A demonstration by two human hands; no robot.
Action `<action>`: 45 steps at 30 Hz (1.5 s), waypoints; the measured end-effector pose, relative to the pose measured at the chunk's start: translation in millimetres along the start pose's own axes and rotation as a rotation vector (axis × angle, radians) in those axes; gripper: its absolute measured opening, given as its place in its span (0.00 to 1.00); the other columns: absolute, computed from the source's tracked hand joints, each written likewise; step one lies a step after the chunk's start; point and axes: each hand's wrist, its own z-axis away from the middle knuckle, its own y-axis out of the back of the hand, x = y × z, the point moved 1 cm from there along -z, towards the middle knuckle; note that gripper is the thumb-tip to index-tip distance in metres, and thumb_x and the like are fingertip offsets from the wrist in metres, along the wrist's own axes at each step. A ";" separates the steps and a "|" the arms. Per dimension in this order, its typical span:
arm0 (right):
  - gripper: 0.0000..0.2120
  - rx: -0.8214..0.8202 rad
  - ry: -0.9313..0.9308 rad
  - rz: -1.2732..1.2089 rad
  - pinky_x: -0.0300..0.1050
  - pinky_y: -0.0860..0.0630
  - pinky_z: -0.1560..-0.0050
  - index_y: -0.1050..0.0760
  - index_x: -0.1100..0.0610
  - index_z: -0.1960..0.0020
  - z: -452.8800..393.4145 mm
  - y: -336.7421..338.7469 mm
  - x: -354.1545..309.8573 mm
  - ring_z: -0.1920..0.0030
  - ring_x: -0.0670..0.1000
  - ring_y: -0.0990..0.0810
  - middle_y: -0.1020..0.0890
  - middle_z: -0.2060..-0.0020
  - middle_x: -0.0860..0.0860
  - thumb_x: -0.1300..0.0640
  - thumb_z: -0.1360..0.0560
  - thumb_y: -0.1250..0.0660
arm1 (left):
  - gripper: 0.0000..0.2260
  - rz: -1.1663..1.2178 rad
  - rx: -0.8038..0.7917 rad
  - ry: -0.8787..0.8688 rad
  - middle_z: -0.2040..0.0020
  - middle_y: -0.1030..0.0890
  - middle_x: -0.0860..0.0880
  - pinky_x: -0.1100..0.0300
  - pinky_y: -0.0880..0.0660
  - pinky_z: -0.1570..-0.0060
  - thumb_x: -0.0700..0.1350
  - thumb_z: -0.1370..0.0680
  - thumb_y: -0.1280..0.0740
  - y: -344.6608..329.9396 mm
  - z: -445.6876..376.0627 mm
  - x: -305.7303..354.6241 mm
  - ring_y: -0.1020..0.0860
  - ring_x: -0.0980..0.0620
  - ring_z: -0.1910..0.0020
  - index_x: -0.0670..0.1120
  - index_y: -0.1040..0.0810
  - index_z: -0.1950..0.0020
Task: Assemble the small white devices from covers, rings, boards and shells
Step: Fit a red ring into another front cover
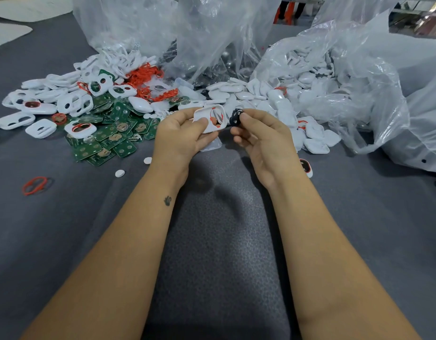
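My left hand (pixel 181 134) grips a white cover (pixel 210 118) with two openings and a red ring seated inside it, held tilted above the grey mat. Just to its right, my right hand (pixel 258 133) pinches a small black button pad (pixel 235 118) between thumb and fingers, almost touching the cover's edge. Green boards (pixel 108 133) lie heaped at left with more white covers (pixel 64 101) around them. Red rings (pixel 144 76) pile behind them. White shells (pixel 280 104) spill from a plastic bag at right.
Clear plastic bags (pixel 359 77) rise behind and to the right of the piles. A loose red ring (pixel 35 185) and small white discs (pixel 120 173) lie on the grey mat (pixel 219 241) at left. One finished device (pixel 305 166) rests beside my right wrist.
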 end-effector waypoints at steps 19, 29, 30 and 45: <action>0.07 0.005 0.127 0.083 0.39 0.23 0.64 0.22 0.62 0.57 0.6 -3.6 -1.0 0.67 0.48 0.22 0.20 0.68 0.53 0.69 0.24 0.36 | 0.13 -0.193 0.029 -0.026 0.54 0.16 0.47 0.66 0.21 0.62 0.31 0.23 0.37 0.2 -5.6 -5.6 0.16 0.54 0.59 0.36 0.21 0.40; 0.09 0.059 0.218 0.432 0.41 0.22 0.60 0.22 0.57 0.57 2.6 -4.9 2.8 0.68 0.46 0.22 0.19 0.68 0.52 0.70 0.29 0.31 | 0.09 -0.284 0.007 -0.143 0.57 0.16 0.48 0.67 0.22 0.64 0.31 0.23 0.36 1.2 -3.2 -9.1 0.17 0.56 0.63 0.41 0.21 0.46; 0.09 0.071 0.221 0.478 0.43 0.22 0.59 0.21 0.56 0.58 2.6 -5.3 3.4 0.67 0.47 0.21 0.19 0.67 0.54 0.69 0.29 0.30 | 0.09 -0.295 0.007 -0.154 0.58 0.16 0.49 0.67 0.22 0.65 0.31 0.23 0.36 1.1 -2.5 -9.5 0.17 0.56 0.64 0.41 0.21 0.46; 0.07 0.204 0.350 0.828 0.36 0.25 0.60 0.22 0.50 0.60 5.3 -15.0 11.1 0.65 0.42 0.22 0.21 0.69 0.42 0.61 0.28 0.31 | 0.10 -0.404 -0.054 -0.172 0.54 0.17 0.40 0.53 0.18 0.53 0.33 0.22 0.38 -3.8 -1.3 -12.9 0.17 0.46 0.55 0.49 0.26 0.53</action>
